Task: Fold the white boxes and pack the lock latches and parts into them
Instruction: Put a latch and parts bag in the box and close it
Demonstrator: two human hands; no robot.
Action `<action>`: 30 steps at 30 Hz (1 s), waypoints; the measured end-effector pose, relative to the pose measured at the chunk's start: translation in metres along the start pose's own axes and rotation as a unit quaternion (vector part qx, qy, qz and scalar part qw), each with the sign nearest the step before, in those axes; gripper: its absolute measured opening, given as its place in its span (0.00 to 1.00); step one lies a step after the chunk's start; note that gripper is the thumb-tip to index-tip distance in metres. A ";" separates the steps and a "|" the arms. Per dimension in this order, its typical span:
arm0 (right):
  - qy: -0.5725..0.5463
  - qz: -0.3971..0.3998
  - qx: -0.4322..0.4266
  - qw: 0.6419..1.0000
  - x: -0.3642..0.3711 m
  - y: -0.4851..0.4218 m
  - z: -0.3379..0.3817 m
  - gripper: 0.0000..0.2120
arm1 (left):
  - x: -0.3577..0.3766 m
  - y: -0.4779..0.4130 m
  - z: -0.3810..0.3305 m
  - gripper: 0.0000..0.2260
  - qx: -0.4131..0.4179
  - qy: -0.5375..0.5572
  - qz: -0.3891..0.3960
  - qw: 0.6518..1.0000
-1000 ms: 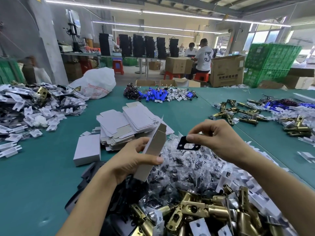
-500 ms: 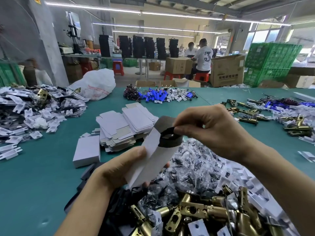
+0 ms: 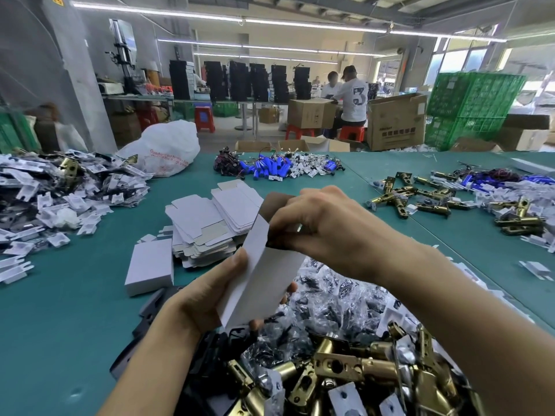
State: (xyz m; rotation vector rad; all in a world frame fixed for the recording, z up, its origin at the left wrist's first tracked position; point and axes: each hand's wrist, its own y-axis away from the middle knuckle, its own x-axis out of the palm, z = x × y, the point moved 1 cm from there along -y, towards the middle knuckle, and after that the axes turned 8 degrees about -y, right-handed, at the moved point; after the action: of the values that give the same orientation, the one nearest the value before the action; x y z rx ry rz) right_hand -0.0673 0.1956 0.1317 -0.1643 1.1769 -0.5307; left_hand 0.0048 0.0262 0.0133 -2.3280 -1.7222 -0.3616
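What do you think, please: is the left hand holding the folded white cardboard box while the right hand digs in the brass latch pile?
Head view: the left hand holds the folded white cardboard box, but the right hand pinches a dark part at the box's top end, not in the brass latch pile.

ceiling: long light strips (image 3: 270, 24) are glowing under grey beams | left: a grey pillar (image 3: 81, 85) is standing behind the teal table (image 3: 75, 325) | right: windows (image 3: 468, 61) are letting in daylight beside stacked green crates (image 3: 474, 106) | back: two people (image 3: 356, 97) are sitting on red stools (image 3: 351, 134) among cardboard boxes (image 3: 396, 121) on a pale floor (image 3: 226, 129)
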 end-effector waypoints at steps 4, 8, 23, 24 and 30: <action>0.095 0.007 0.017 0.995 -0.003 -0.004 -0.002 0.05 | -0.002 -0.002 0.002 0.51 -0.006 0.026 -0.029 0.999; 0.056 -0.087 0.027 0.994 -0.005 0.003 -0.014 0.03 | -0.004 -0.002 0.002 0.45 0.004 0.010 -0.031 0.999; 0.202 0.163 0.156 0.953 0.056 0.026 -0.078 0.15 | -0.010 -0.002 0.004 0.38 0.144 0.037 -0.005 0.989; 0.203 0.149 0.155 0.955 0.056 0.026 -0.078 0.13 | -0.010 -0.003 0.005 0.39 0.140 0.048 -0.022 0.989; 0.183 0.068 0.172 0.966 0.043 0.028 -0.074 0.08 | -0.007 -0.010 0.005 0.35 0.110 0.063 -0.111 0.986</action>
State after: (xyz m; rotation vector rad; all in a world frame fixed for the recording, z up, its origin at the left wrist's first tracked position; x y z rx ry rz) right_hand -0.1138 0.2101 0.0566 0.3239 1.4201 -0.6514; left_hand -0.0067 0.0244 0.0063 -1.9242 -1.8604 -0.3290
